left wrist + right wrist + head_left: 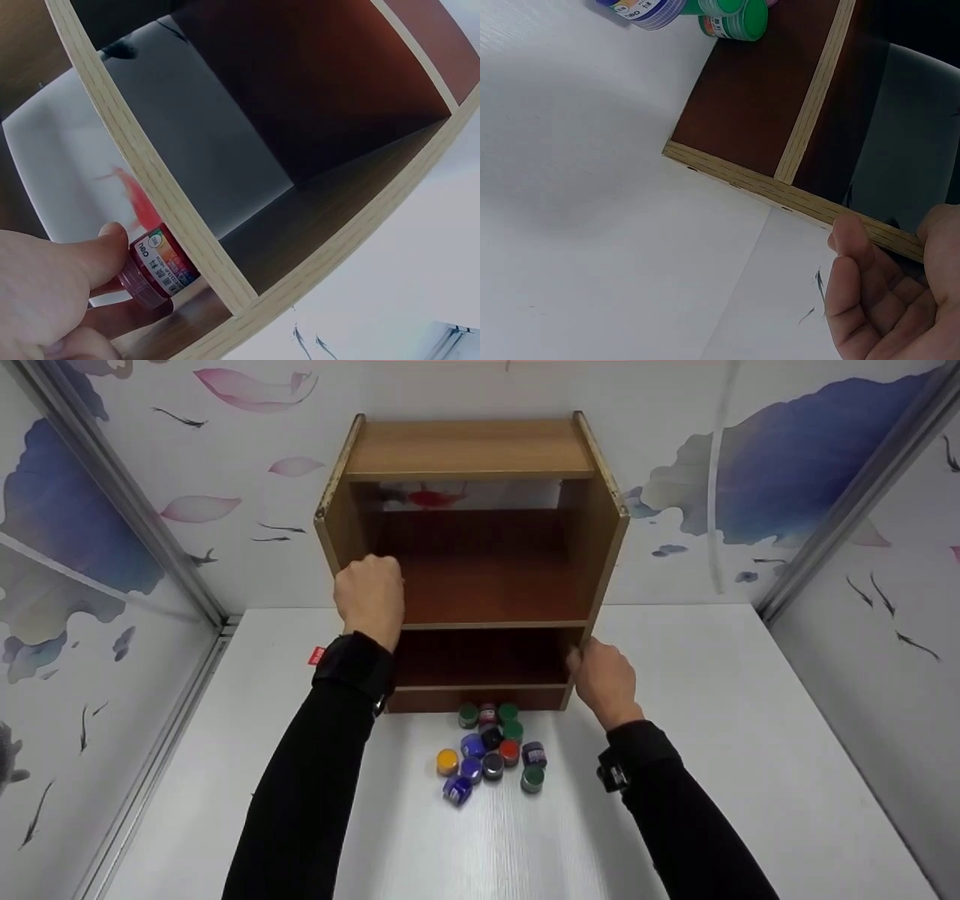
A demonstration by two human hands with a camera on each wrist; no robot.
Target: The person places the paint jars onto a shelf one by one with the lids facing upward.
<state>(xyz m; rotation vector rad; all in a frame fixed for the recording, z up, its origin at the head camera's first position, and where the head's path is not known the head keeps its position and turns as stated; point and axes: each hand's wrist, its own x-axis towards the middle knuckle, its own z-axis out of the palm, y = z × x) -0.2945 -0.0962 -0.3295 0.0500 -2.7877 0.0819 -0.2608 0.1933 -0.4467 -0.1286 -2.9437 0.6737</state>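
A small wooden shelf unit [469,448] stands upright against the back wall. My left hand [370,596] is at its left side, in front of the middle compartment. In the left wrist view the thumb and fingers pinch a red paint jar [159,268], whose label faces the camera, beside a shelf board's front edge [176,202]. The head view hides this jar behind the hand. My right hand [604,679] grips the lower right side panel, thumb inside and fingers outside, seen in the right wrist view along the panel's edge [810,204].
Several paint jars [493,766] in green, blue, black, red and yellow cluster on the white table [675,780] before the unit's base. One blue jar [457,790] lies tilted. A red tag [316,656] shows by the left wrist. Patterned walls [847,735] enclose the table.
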